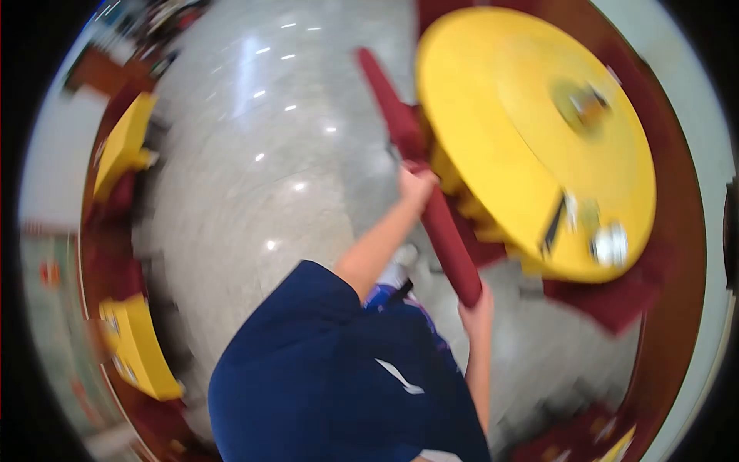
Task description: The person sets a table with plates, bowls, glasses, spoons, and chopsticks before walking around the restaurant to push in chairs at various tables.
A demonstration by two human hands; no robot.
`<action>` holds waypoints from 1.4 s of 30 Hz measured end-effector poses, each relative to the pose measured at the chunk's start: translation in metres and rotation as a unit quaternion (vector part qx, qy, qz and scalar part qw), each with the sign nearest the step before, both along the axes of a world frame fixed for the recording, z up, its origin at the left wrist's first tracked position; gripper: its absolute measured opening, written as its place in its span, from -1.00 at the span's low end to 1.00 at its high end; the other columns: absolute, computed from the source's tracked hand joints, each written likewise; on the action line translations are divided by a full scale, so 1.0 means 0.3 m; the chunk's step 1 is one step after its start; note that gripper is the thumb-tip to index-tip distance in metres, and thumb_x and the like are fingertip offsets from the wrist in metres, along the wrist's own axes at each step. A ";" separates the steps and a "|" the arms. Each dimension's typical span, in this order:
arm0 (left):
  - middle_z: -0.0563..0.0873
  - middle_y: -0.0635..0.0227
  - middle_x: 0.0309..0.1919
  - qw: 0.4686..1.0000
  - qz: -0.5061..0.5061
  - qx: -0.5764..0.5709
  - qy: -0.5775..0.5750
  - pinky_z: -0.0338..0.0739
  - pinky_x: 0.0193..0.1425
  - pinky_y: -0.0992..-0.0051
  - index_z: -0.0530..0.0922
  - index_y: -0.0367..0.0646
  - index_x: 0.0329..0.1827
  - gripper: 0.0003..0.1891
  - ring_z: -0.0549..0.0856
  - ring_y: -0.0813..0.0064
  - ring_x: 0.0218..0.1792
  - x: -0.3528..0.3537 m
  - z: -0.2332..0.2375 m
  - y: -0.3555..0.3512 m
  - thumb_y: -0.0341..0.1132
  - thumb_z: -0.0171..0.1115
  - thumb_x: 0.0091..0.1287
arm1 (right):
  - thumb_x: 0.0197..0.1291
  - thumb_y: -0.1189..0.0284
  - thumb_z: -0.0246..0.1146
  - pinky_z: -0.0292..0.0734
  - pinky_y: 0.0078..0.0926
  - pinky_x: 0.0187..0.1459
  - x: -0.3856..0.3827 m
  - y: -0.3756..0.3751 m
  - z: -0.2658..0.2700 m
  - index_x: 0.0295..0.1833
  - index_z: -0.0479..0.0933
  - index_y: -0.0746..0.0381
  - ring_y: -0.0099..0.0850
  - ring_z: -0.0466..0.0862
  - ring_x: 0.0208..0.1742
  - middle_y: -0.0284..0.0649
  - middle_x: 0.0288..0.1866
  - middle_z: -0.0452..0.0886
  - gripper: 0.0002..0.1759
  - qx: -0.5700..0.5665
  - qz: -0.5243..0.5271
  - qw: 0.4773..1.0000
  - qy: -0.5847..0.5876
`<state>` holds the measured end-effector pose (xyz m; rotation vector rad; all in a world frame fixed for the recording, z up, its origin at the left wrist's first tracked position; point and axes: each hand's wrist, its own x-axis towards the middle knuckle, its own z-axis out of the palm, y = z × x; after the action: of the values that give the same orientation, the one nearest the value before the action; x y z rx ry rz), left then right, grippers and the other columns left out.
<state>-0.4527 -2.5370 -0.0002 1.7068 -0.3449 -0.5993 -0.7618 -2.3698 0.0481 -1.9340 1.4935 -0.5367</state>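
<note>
Where the view begins at far left, two yellow-covered tables point(158, 362) stand one above the other in the frame, with dark red seating point(115, 254) between them, all blurred. To their right extends a grey, glossy floor point(254, 154) that reflects several small ceiling lights.

Left of centre, the left arm reaches obliquely up and to the right from the short sleeve of a navy shirt point(323, 362), its elbow slightly bent. The left hand point(418, 187) is closed around the far end of one dark red chair back point(450, 246), which runs diagonally beside the large table. A second dark red piece point(389, 100) continues the line beyond that hand; whether the two are joined cannot be told. The shirt bears one slender white mark point(400, 376), without legible lettering; one pale shoe point(406, 256) shows above it.

Further right, the right arm rises nearly upright, and the right hand point(477, 304) grips the near end of the chair back, its fingers partly hidden.

At right stands one large round yellow table point(477, 138) carrying one round turntable point(531, 100), one blurred centre object point(583, 108), one long black item point(553, 223) and one cluster of white tableware point(610, 245). Part of one further yellow surface point(618, 446) appears at lower right. Labels are too blurred to read.
</note>
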 end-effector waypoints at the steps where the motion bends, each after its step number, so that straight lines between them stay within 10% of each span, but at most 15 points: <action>1: 0.65 0.08 -0.09 0.999 0.009 0.005 -0.036 0.56 0.13 0.24 0.48 -0.22 -0.01 -0.47 0.66 0.11 -0.05 0.014 -0.042 -0.025 -0.36 0.43 -0.12 | -0.13 0.55 0.39 0.39 -0.11 0.33 0.023 -0.015 -0.001 0.38 0.35 0.28 0.07 0.50 0.28 0.10 0.23 0.52 -0.17 0.026 -0.017 1.000 0.001; 11: 0.59 0.05 -0.07 0.998 0.013 0.032 -0.061 0.50 0.16 0.14 0.42 -0.12 0.01 -0.52 0.58 -0.06 0.07 0.015 0.091 0.023 -0.36 0.36 -0.02 | -0.20 0.51 0.42 0.47 -0.13 0.26 0.111 -0.155 0.091 0.44 0.30 0.21 0.03 0.58 0.26 0.10 0.26 0.55 -0.06 0.268 0.025 0.943 0.197; 23: 0.72 0.12 -0.17 0.994 -0.008 0.072 -0.082 0.61 0.06 0.28 0.56 -0.25 -0.06 -0.61 0.71 0.24 -0.10 0.005 0.090 0.000 -0.37 0.37 0.02 | -0.11 0.60 0.30 0.37 -0.19 0.37 0.051 -0.146 0.012 0.48 0.23 0.35 0.06 0.48 0.36 0.18 0.34 0.47 -0.09 0.183 0.053 0.980 0.059; 42: 0.58 -0.10 -0.02 0.995 -0.068 0.020 -0.070 0.48 0.22 0.10 0.40 -0.28 0.01 -0.50 0.58 -0.11 0.07 0.183 -0.028 0.294 -0.40 0.39 0.00 | -0.29 0.52 0.35 0.59 -0.13 0.07 0.186 0.166 0.068 0.41 0.42 0.04 0.08 0.67 0.05 0.12 -0.03 0.69 -0.07 0.137 0.010 0.977 0.165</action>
<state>-0.3978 -2.4489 -0.0086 1.7775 -0.5552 -0.5891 -0.7059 -2.3200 0.0683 -1.8760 1.6486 0.0072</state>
